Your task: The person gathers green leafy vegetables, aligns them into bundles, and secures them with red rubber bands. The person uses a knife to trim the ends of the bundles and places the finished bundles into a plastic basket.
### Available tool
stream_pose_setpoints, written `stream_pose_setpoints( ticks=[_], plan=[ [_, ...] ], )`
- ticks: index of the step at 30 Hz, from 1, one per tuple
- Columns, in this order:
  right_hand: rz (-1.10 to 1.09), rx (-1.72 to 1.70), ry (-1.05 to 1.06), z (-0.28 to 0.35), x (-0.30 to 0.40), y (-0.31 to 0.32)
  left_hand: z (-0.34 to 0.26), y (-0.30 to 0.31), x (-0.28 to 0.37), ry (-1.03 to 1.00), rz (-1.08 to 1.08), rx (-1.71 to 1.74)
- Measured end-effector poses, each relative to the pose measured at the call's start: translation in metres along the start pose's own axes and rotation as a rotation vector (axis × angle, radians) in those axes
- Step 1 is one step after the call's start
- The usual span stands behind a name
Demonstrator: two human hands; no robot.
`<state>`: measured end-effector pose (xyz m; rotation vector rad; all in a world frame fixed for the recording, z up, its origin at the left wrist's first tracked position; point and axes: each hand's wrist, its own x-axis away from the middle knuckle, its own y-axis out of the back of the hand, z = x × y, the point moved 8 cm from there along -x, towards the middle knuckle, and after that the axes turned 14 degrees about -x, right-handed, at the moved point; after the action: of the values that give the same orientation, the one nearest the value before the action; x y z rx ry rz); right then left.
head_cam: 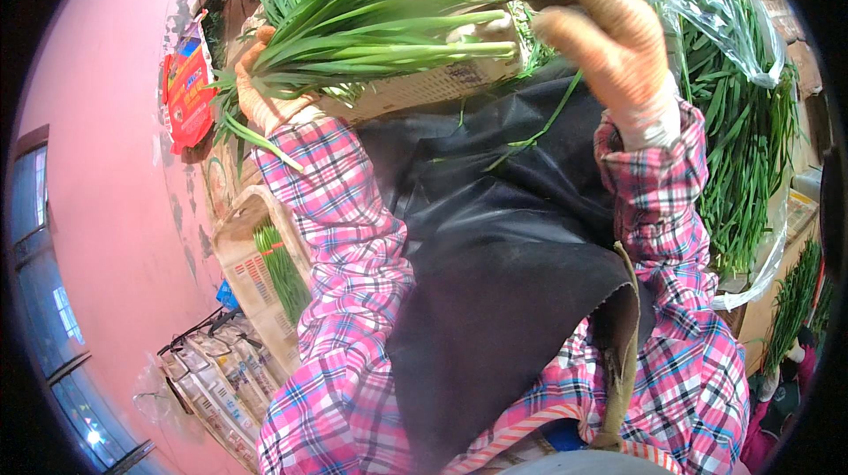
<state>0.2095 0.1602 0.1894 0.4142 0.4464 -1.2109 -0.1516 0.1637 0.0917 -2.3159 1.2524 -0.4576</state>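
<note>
A bunch of garlic chives (pixel 377 31) lies sideways in front of me, its pale stem ends pointing right. My left hand (pixel 271 87), in an orange-and-white glove, grips the leafy end, and leaves cover part of the fingers. To the right of the stem ends is my right hand (pixel 606 44), gloved the same way and slightly blurred. Its thumb and fingers are apart, with nothing seen between them. Beneath the bunch is a pale perforated plastic crate (pixel 424 94). Loose chive leaves (pixel 530 140) rest on my black apron (pixel 497 210).
A clear plastic bag (pixel 735 37) full of chives stands at right. On the left are a crate (pixel 242 263) with a banded chive bundle (pixel 281 269), a red printed bag (pixel 189 100) and a pink wall (pixel 112 143). Another person's hands (pixel 782 369) show at lower right, by more chives.
</note>
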Motion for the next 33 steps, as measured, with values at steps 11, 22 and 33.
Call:
stream_pose_setpoints(
  ticks=[11,22,33],
  plan=[
    [-0.1,0.037,-0.136,-0.068,0.008,-0.007,-0.013,-0.04,0.018,-0.08,-0.14,-0.105],
    [-0.004,0.126,-0.02,-0.061,-0.033,0.011,-0.002,-0.184,0.031,0.113,0.235,-0.166],
    [-0.198,-1.113,-0.529,-0.111,-0.059,0.011,0.049,-0.265,0.019,0.22,0.949,-0.073]
  ],
)
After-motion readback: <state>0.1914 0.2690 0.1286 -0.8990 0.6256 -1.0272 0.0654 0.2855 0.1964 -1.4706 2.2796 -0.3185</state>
